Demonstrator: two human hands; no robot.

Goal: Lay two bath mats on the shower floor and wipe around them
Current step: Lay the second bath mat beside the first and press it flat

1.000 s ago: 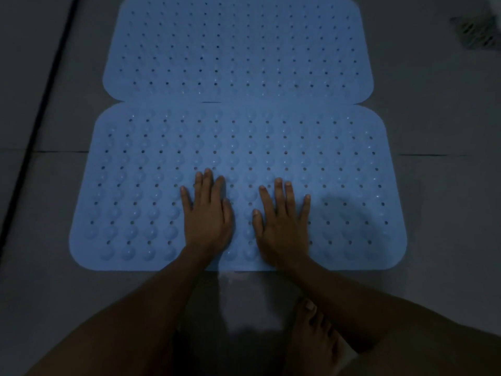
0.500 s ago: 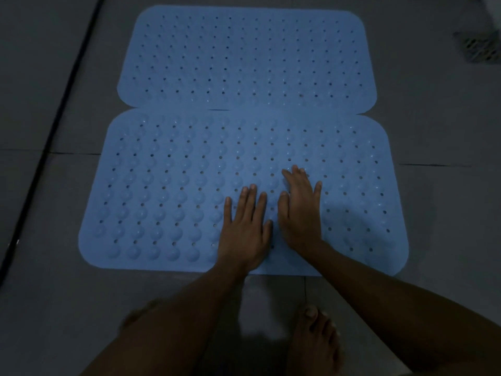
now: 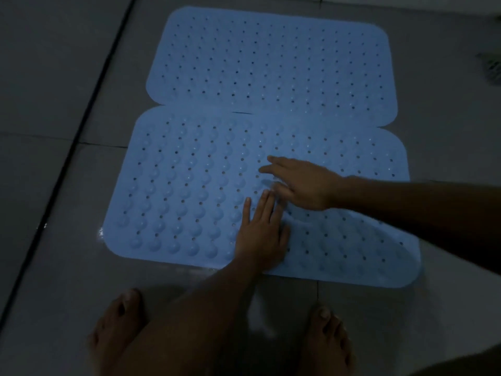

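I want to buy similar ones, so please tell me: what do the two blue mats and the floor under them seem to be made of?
Near mat and far mat: probably soft rubber or PVC, matte; the signs are the moulded bumps, rows of small holes and rounded corners. Floor: likely glazed ceramic tile, grey and smooth; it shows grout lines and a faint shine near the mat's corner. The dim light leaves this uncertain.

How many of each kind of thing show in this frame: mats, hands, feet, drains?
Blue bath mats: 2, far mat and near mat, edges meeting
Hands: 2, left hand and right hand, both flat on the near mat
Bare feet: 2, left foot and right foot
Floor drain: 1, floor drain, partly cut off
Total: 7
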